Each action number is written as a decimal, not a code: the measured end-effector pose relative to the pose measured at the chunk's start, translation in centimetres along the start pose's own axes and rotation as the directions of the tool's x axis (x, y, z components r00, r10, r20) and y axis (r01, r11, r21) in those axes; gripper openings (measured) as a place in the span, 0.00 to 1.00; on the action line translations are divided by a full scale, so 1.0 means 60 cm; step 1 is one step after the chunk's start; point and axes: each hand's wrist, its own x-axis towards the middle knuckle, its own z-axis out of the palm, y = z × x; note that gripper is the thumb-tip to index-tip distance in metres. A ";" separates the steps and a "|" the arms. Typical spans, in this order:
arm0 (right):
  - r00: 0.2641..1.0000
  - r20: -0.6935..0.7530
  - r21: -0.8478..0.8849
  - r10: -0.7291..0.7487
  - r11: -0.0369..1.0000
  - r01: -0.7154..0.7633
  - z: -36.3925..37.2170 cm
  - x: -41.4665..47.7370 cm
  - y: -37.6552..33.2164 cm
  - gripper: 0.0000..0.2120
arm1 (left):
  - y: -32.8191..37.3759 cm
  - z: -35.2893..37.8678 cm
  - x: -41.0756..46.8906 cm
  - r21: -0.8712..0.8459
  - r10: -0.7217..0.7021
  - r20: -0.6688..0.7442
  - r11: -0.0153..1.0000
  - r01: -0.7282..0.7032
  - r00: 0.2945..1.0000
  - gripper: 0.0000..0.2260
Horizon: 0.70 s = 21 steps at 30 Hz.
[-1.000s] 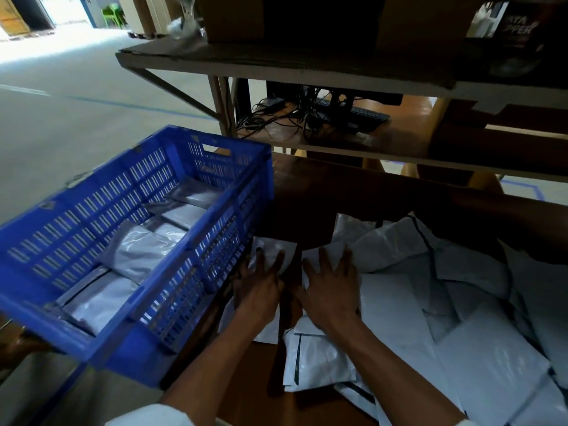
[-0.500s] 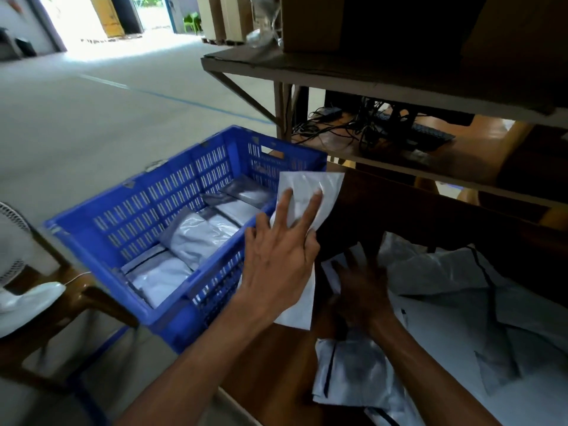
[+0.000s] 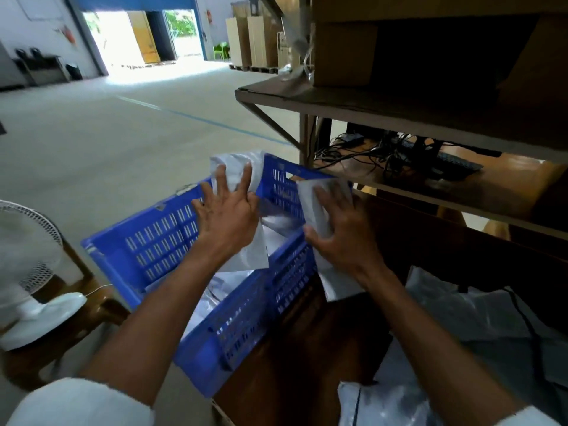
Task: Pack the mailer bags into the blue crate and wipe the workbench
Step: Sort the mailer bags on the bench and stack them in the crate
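Observation:
The blue slatted crate sits at the left end of the brown workbench, with pale mailer bags lying inside it. My left hand holds a white mailer bag over the crate's middle. My right hand grips a second white mailer bag above the crate's right rim. More mailer bags are heaped on the bench at the lower right.
A shelf frame with cardboard boxes overhangs the bench; cables and a keyboard lie on the lower shelf. A white fan stands on a wooden stool at the left. Open concrete floor stretches beyond the crate.
My left hand carried its bag from the crate's near rim to above the middle. My right hand lifted a bag off the bench pile and brought it to the crate's right rim.

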 end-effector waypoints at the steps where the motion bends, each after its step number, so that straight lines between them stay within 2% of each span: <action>1: 0.999 -0.020 0.048 -0.044 0.998 0.044 -0.008 0.041 -0.022 0.36 | -0.014 0.007 0.014 0.036 -0.025 0.016 0.999 0.025 1.000 0.26; 3: 0.991 -0.011 0.070 -0.137 0.988 0.137 -0.003 0.121 -0.056 0.37 | -0.038 0.027 0.038 0.089 -0.064 0.069 0.994 0.057 0.996 0.28; 4: 0.986 0.037 0.064 -0.163 0.985 0.160 0.007 0.156 -0.067 0.37 | -0.048 0.038 0.047 0.102 -0.081 0.106 0.992 0.070 0.991 0.28; 7: 0.947 0.252 0.006 -0.197 0.979 0.203 0.063 0.234 -0.076 0.38 | -0.069 0.068 0.066 0.137 -0.097 0.187 0.988 0.072 0.978 0.27; 11: 0.854 0.482 -0.128 -0.196 0.948 0.290 0.153 0.278 -0.049 0.39 | -0.071 0.130 0.094 0.132 -0.092 0.264 0.989 0.059 0.960 0.28; 16: 0.795 0.570 -0.197 -0.208 0.904 0.378 0.212 0.322 -0.009 0.38 | -0.070 0.215 0.153 0.123 -0.119 0.396 0.989 0.076 0.910 0.33; 19: 0.724 0.679 -0.243 -0.122 0.893 0.378 0.241 0.339 0.016 0.35 | -0.067 0.253 0.169 0.119 -0.119 0.471 0.990 0.070 0.874 0.31; 21: 0.629 0.775 -0.357 0.062 0.864 0.355 0.276 0.347 0.054 0.31 | -0.063 0.250 0.166 0.084 -0.166 0.520 0.986 0.143 0.838 0.32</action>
